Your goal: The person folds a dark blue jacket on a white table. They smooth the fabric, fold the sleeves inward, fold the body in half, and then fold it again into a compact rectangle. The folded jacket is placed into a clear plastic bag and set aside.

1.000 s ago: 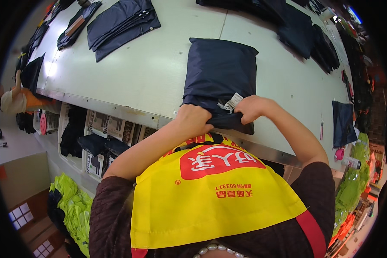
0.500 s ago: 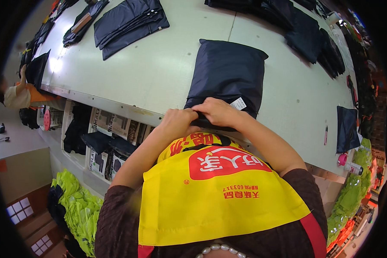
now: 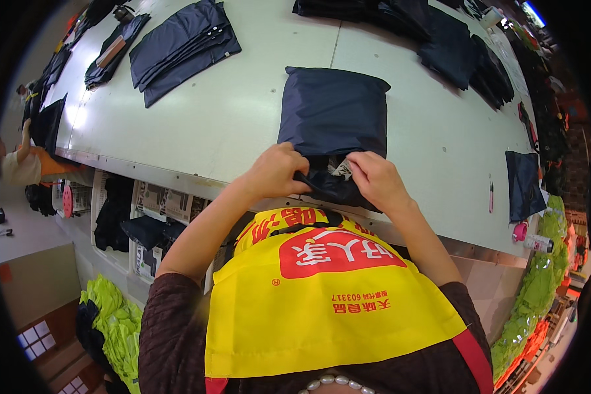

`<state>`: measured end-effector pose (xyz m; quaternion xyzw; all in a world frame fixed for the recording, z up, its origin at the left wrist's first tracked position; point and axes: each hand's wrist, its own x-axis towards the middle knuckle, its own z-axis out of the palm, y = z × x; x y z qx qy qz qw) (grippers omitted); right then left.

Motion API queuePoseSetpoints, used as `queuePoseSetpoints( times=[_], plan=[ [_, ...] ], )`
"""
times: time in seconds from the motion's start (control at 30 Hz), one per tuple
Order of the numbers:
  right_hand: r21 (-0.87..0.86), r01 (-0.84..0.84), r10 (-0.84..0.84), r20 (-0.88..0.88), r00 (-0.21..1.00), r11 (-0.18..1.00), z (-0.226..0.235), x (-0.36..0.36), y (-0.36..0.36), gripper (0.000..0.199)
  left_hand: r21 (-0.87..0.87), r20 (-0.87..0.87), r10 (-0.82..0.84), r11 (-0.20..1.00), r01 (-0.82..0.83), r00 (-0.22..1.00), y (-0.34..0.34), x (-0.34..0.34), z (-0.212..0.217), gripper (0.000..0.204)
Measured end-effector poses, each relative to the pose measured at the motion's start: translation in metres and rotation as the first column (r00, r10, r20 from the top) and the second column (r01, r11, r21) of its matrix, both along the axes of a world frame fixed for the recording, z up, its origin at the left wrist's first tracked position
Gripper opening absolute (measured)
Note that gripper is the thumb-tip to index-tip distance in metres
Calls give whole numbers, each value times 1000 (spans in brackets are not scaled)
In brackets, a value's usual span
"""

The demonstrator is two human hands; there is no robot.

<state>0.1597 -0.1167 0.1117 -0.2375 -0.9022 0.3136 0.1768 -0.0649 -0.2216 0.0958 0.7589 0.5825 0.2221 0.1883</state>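
A stuffed dark navy fabric pouch [image 3: 335, 108] lies at the table's front edge, its mouth toward me. My left hand [image 3: 279, 172] is closed on the left side of the mouth, fingers curled round the fabric. At the other side my right hand [image 3: 379, 180] pinches the edge beside a white label [image 3: 341, 169]. Between the hands the mouth gapes, showing a dark inside. The front flap hangs at the table edge. Fingertips under the fabric are partly hidden.
Flat navy pouches [image 3: 184, 49] are piled at the back left, and more dark stacks [image 3: 448, 49] lie at the back right. A pink pen [image 3: 491, 197] and a single pouch [image 3: 524, 184] lie to the right. Crates [image 3: 111, 217] stand below the table; another person [image 3: 20, 157] is at far left.
My hands have moved apart from the middle, left hand to the left and right hand to the right. The pouch's mouth now gapes, and the label has shifted into it.
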Motion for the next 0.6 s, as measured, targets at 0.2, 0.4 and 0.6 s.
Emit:
queuePoseSetpoints(
  times=[0.2,0.4,0.6],
  plan=[
    [252,-183,132,206,969,950,-45,7,-16,29,-95,-61,-59,994,53,996,13,40,6,34],
    [82,-59,65,-69,996,995,-38,12,-3,22,-275,-39,38,960,-47,999,7,52,16,39],
    [-474,-132,197,90,976,870,-24,21,15,18,170,117,7,985,-27,993,11,62,-1,17]
  ],
)
